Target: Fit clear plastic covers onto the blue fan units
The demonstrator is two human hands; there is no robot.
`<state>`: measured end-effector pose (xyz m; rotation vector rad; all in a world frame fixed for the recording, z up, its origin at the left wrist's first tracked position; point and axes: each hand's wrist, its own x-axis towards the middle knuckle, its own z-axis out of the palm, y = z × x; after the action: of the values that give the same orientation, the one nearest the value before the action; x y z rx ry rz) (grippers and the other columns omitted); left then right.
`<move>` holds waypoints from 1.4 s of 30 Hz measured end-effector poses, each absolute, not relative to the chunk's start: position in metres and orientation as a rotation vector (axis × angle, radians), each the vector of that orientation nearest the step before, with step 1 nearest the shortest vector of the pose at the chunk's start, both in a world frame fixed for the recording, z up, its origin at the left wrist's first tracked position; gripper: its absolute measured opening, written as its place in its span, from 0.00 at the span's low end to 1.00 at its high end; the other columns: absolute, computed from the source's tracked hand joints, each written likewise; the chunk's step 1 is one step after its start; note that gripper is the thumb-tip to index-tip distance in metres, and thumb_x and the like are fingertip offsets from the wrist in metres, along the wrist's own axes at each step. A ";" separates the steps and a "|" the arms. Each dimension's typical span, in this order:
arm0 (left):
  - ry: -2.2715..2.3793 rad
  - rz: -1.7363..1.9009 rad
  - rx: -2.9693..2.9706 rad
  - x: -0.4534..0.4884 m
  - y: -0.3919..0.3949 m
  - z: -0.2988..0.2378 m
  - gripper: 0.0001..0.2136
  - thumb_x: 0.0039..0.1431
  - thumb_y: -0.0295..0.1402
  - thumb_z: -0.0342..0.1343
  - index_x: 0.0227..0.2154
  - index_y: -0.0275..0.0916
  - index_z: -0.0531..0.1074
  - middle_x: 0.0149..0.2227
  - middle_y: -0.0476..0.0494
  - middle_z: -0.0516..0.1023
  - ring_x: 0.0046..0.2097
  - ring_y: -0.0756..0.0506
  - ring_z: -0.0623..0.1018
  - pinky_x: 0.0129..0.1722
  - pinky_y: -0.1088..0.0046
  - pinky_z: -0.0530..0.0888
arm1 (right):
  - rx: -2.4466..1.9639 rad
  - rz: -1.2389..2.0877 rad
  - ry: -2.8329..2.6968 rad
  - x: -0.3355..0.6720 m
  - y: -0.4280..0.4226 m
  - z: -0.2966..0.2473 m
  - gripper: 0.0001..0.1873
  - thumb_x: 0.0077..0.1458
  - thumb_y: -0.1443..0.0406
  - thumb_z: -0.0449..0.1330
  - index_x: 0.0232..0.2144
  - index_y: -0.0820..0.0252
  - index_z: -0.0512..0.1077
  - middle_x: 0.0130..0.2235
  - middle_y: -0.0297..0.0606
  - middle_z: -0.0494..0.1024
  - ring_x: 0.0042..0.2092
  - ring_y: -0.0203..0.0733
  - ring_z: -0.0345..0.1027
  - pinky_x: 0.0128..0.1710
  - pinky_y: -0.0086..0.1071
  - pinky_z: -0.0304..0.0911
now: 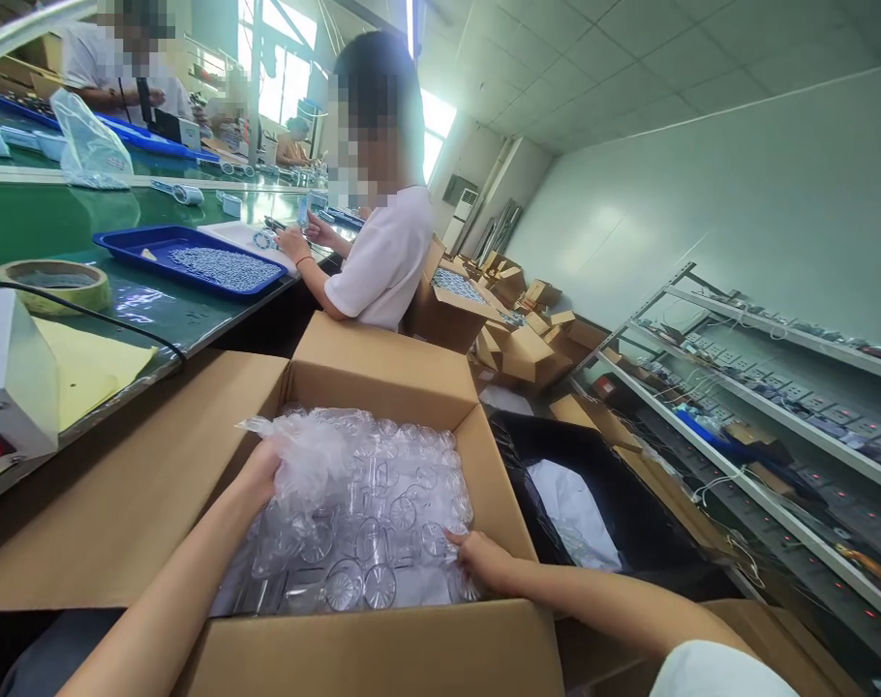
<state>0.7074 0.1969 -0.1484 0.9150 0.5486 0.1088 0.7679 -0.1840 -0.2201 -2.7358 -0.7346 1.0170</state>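
An open cardboard box (pixel 382 644) stands in front of me, filled with rows of clear plastic cup-like parts (pixel 379 581) with ribbed round ends, some lying on their sides. My left hand (pixel 266 469) is at the box's left side, closed on a crumpled clear plastic bag (pixel 314 460) gathered over the parts. At the right inner wall, my right hand (pixel 484 561) reaches in with curled fingers among the clear parts. Its fingertips touch clear plastic there, but whether that is the bag's edge or a part cannot be made out.
Left is a green workbench (pixel 146 315) with a blue tray (pixel 194 261) of small pieces, a tape roll (pixel 55 281) and a white device (pixel 12 378). A co-worker (pixel 389 223) sits beyond the box. At right are a black-lined bin (pixel 557 440) and metal shelves (pixel 774 407).
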 end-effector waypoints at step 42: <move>0.103 -0.124 1.778 0.692 0.182 -0.163 0.13 0.59 0.35 0.58 0.23 0.32 0.68 0.23 0.54 0.68 0.26 0.53 0.70 0.29 0.76 0.69 | -2.516 0.537 -0.799 0.821 -0.091 -0.156 0.20 0.59 0.65 0.61 0.53 0.62 0.66 0.59 0.46 0.61 0.59 0.54 0.57 0.57 0.54 0.58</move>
<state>0.6916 0.1824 -0.1628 1.7779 0.1025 -0.1237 0.8205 -0.0908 -0.1557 -2.5156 -0.7993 0.5371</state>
